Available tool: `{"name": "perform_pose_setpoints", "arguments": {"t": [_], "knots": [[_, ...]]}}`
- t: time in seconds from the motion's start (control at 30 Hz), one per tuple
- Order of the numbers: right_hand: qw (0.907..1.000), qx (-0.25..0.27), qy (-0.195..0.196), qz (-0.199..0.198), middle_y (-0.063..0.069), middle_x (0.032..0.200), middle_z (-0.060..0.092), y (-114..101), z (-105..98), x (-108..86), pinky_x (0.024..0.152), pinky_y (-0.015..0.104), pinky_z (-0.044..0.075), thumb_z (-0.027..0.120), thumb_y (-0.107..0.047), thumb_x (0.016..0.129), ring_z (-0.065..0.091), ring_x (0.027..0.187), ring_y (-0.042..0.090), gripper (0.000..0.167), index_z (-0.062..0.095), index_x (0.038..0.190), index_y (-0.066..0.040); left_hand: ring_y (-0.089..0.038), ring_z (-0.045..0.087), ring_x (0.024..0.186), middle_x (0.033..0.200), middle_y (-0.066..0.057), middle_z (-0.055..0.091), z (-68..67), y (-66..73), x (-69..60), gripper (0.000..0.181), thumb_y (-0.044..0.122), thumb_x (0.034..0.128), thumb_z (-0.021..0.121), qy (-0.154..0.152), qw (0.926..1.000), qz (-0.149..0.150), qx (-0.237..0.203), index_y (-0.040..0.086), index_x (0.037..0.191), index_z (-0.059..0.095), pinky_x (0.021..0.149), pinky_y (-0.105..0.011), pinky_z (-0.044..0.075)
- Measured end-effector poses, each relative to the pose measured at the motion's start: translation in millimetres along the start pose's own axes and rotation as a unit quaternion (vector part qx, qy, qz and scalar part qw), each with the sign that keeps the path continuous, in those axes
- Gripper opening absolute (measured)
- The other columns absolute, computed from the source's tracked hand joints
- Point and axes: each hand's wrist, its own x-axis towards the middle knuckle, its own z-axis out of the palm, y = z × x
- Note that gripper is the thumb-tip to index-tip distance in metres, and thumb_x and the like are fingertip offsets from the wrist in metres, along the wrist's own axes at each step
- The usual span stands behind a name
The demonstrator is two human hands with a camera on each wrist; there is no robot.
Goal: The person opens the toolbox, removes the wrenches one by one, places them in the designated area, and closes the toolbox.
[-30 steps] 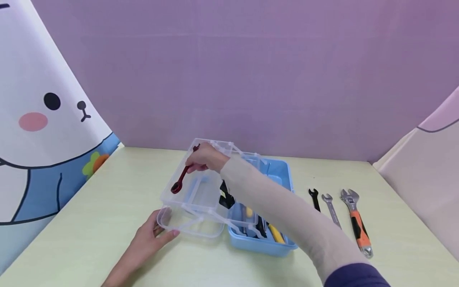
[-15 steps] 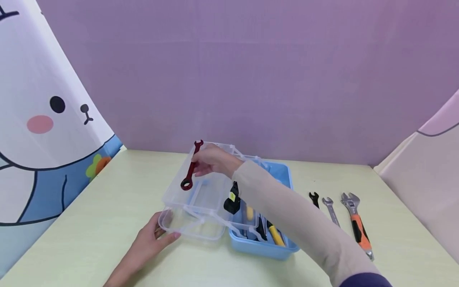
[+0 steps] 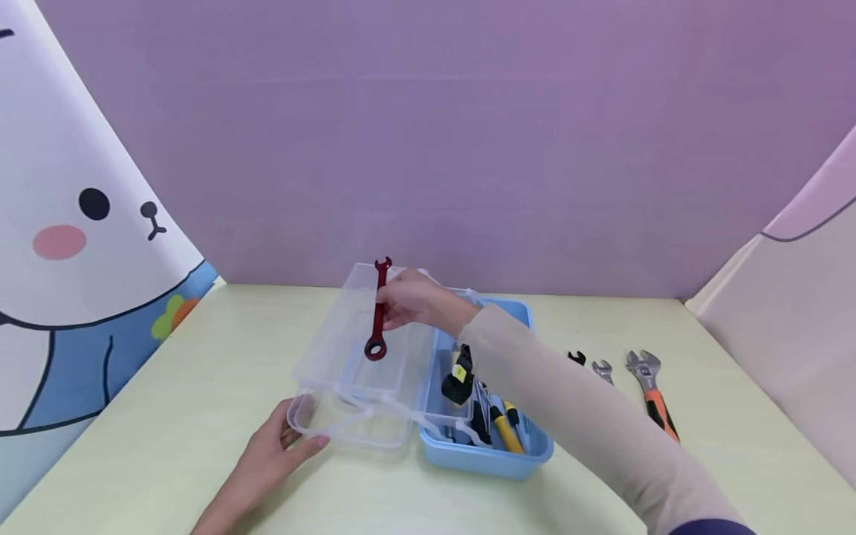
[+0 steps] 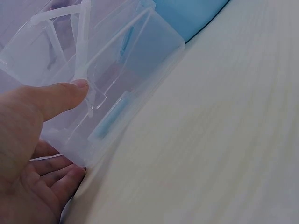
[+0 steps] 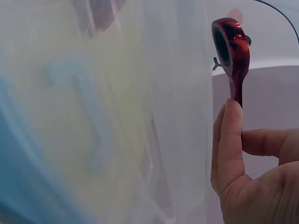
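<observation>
My right hand point(image 3: 417, 297) pinches a dark red combination wrench point(image 3: 379, 316) above the clear trays. Its open end points away and its ring end towards me. In the right wrist view, thumb and fingertips hold the wrench point(image 5: 238, 60) by its shank, beside a clear plastic wall. My left hand point(image 3: 267, 449) grips the left end of the lower clear plastic tray point(image 3: 348, 431). The left wrist view shows the thumb on the tray point(image 4: 84, 149) and the fingers at its bottom corner. Jointed arms link the trays to a blue toolbox point(image 3: 491, 464).
Inside the toolbox lie yellow-handled tools point(image 3: 507, 435) and a black item with a yellow label point(image 3: 458, 379). Right of it, partly behind my right forearm, lie a black wrench point(image 3: 577, 357), a silver wrench point(image 3: 602, 369) and an orange-handled adjustable wrench point(image 3: 652, 390).
My right hand has moved rightwards with the red wrench, which now stands straighter in the head view. My left hand stays on the tray. The head view has shifted slightly.
</observation>
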Motion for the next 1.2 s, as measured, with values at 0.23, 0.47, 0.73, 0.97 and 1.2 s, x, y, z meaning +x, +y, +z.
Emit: {"name": "perform_pose_setpoints", "arguments": {"t": [0.23,0.47,0.73,0.97,1.2], "knots": [[0.9999,0.010,0.005,-0.011,0.012,0.078,0.057,7,-14,-5.1,0.049,0.020,0.054,0.051,-0.005,0.095,0.056,0.058,0.018,0.026,0.049,0.119,0.006,-0.045,0.043,0.129,0.143,-0.032,0.037,-6.7,-1.8,-3.4,0.072,0.029,0.0862,0.071,-0.008,0.9999,-0.006,-0.010,0.001,0.140,0.032,0.095,-0.034,0.053],[0.9997,0.010,0.005,-0.023,0.011,0.081,0.056,11,-29,-14.9,0.051,0.019,0.054,0.049,-0.007,0.096,0.055,0.061,0.017,0.034,0.045,0.126,0.008,-0.046,0.043,0.129,0.143,-0.033,0.037,-10.8,-3.9,-4.3,0.072,0.028,0.0867,0.070,-0.011,0.9999,-0.005,0.002,0.001,0.140,0.031,0.095,-0.034,0.053],[0.9987,-0.022,0.032,-0.032,0.014,0.091,0.057,21,-53,-27.6,0.055,0.021,0.056,0.052,-0.009,0.096,0.058,0.066,0.019,0.035,0.042,0.127,0.003,-0.046,0.043,0.128,0.143,-0.034,0.035,-12.4,-5.9,-4.1,0.072,0.029,0.0871,0.070,-0.014,0.9998,-0.010,0.010,0.002,0.141,0.030,0.092,-0.035,0.054],[0.9974,-0.041,0.053,-0.028,0.019,0.106,0.057,34,-78,-37.3,0.064,0.022,0.058,0.053,-0.013,0.096,0.059,0.070,0.018,0.036,0.039,0.127,-0.001,-0.047,0.041,0.129,0.144,-0.034,0.034,-16.3,-7.2,-7.6,0.071,0.025,0.0881,0.069,-0.018,0.9997,-0.012,-0.008,0.001,0.141,0.028,0.092,-0.035,0.055],[0.9962,-0.032,0.077,-0.027,0.017,0.100,0.057,45,-105,-47.3,0.062,0.023,0.059,0.052,-0.011,0.096,0.059,0.065,0.017,0.039,0.036,0.128,0.003,-0.048,0.041,0.129,0.142,-0.034,0.036,-18.1,-6.3,-9.6,0.071,0.024,0.0886,0.068,-0.019,0.9997,-0.008,-0.013,0.000,0.141,0.027,0.091,-0.034,0.055]]}}
